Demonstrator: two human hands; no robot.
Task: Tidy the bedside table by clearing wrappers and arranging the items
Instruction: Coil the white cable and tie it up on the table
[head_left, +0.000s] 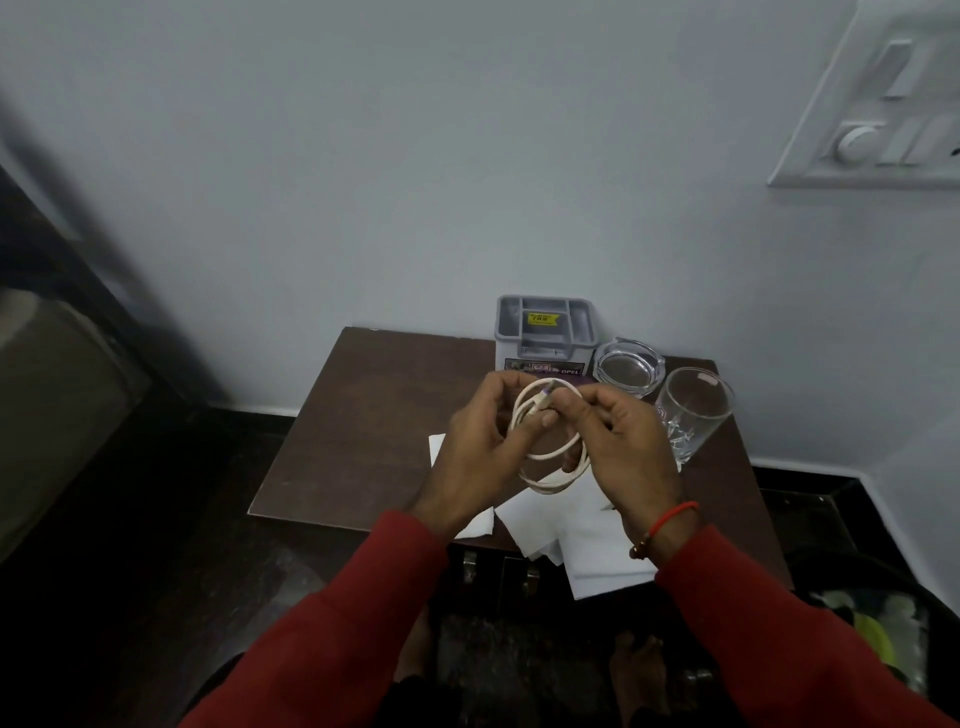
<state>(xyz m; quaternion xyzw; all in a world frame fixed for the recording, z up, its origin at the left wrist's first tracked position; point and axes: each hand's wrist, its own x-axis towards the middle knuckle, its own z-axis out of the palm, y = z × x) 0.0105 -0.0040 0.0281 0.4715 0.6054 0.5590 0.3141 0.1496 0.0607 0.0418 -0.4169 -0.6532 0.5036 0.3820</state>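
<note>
Above the dark brown bedside table (363, 415) both hands hold a coiled white cable (558, 452). My left hand (483, 447) grips the loops on the left side. My right hand (623, 441) pinches the cable near its plug end, at the top of the coil. White paper sheets (587, 535) lie on the table under the hands and hang over its front edge; another white piece (437, 449) shows left of my left hand. A grey plastic organiser (545, 332) with a yellow price sticker stands at the back against the wall.
A clear glass ashtray (628, 366) sits right of the organiser, and an empty drinking glass (693, 410) stands at the table's right side. A switch panel (878, 114) is on the wall. A bin with rubbish (878, 634) is on the floor at right.
</note>
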